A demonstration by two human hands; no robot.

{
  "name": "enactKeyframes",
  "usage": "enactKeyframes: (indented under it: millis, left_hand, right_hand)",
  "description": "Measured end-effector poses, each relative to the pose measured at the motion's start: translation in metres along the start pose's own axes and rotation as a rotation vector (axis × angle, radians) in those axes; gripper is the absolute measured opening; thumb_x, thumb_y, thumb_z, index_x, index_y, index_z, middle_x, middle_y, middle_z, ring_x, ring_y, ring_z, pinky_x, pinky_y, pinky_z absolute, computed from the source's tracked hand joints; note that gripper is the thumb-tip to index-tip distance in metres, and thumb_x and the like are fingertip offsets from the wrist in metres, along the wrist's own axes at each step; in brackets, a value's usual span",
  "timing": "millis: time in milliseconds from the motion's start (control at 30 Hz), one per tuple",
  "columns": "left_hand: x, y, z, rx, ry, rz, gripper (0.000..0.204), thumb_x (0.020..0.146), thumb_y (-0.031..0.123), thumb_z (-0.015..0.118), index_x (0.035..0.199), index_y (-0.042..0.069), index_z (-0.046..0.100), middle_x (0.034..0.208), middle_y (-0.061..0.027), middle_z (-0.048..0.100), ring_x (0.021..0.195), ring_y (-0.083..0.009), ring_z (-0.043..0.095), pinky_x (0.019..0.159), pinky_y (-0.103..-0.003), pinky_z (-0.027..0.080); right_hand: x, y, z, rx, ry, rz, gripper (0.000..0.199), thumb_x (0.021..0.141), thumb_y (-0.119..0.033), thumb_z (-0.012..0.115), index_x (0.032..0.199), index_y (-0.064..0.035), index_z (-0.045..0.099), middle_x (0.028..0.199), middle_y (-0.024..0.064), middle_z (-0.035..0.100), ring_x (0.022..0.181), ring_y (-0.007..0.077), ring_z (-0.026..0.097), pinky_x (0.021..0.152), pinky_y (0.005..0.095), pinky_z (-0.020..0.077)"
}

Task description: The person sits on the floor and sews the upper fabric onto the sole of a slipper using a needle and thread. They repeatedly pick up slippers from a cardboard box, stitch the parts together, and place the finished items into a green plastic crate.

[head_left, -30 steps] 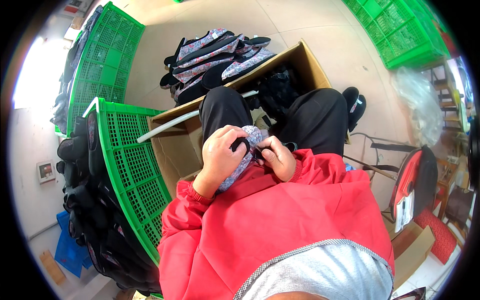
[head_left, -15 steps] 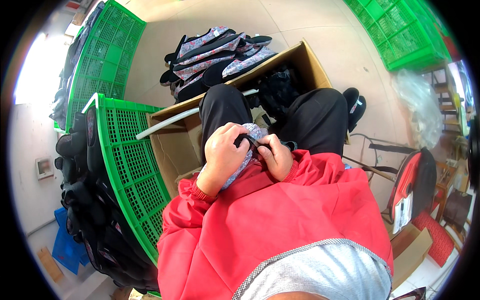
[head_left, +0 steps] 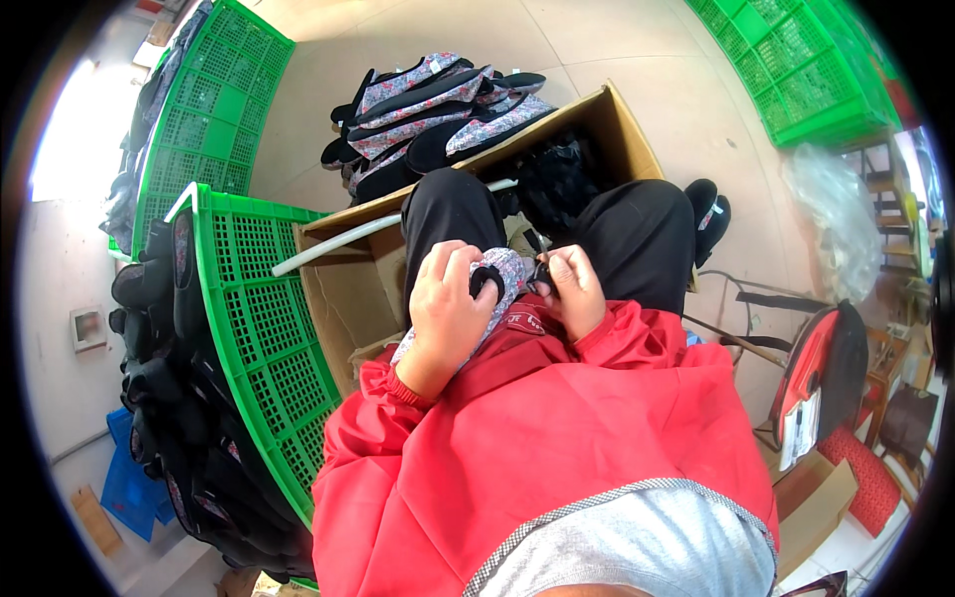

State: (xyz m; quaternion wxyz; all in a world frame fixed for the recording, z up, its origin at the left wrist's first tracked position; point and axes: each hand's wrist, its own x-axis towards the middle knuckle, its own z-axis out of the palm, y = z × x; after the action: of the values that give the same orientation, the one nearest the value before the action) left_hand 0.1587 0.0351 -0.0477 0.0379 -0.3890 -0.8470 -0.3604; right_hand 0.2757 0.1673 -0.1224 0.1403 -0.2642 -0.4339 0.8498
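Note:
My left hand is closed on a floral fabric shoe with a black lining, held over my lap. The shoe's rear part runs beneath the hand and wrist and is partly hidden. Just to its right, my right hand is closed around a small dark scissors-like tool. Its narrow tip points away from me, and the fingers cover most of the handle. The tool is close beside the shoe's edge; whether they touch, I cannot tell.
An open cardboard box with black items stands around my knees, a white tube across it. Floral and black shoes are piled beyond. Green crates flank the left; a padded stool and plastic bag are right.
My right hand has moved right, away from the shoe, and its tool has turned to point away from me. My left hand keeps hold of the shoe, now showing more of its floral side.

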Motion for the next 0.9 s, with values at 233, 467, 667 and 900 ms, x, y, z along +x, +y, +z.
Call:
enactKeyframes:
  millis: [233,467,667,900]
  left_hand:
    - [-0.006,-0.005,-0.003,0.05,0.059,0.305,0.021,0.066,-0.004,0.073,0.084,0.003,0.066,0.085,-0.0092,0.06,0.076,-0.0274,0.061,0.067,-0.036,0.051]
    - [-0.005,-0.01,-0.003,0.108,0.024,0.532,0.016,0.066,0.006,0.069,0.082,0.004,0.067,0.086,-0.0056,0.059,0.08,-0.0221,0.061,0.069,-0.033,0.052]
    - [-0.005,-0.011,-0.005,0.079,0.011,0.576,0.021,0.063,0.004,0.068,0.084,0.003,0.068,0.085,-0.0067,0.059,0.079,-0.0238,0.061,0.067,-0.034,0.051]
    - [-0.004,-0.012,-0.004,0.066,-0.004,0.605,0.021,0.063,0.005,0.068,0.084,0.001,0.068,0.084,-0.0071,0.059,0.077,-0.0247,0.061,0.066,-0.035,0.051]
  right_hand:
    - [0.004,-0.046,-0.005,-0.277,-0.349,0.043,0.023,0.105,-0.024,0.048,0.101,-0.0027,0.053,0.082,0.0022,0.055,0.073,0.0076,0.053,0.07,0.0233,0.0442]
    - [0.02,-0.047,-0.01,-0.465,-0.581,0.027,0.028,0.105,-0.03,0.048,0.103,-0.0034,0.053,0.082,0.0025,0.057,0.071,0.0067,0.051,0.064,0.0217,0.0398]
    - [0.025,-0.061,-0.006,-0.558,-0.627,0.046,0.026,0.104,-0.029,0.049,0.103,-0.0037,0.054,0.08,0.0022,0.057,0.07,0.0078,0.051,0.065,0.0239,0.0418]
    - [0.029,-0.067,-0.004,-0.651,-0.654,0.032,0.022,0.103,-0.026,0.051,0.102,-0.004,0.055,0.077,0.0026,0.058,0.069,0.0104,0.054,0.066,0.026,0.0442]
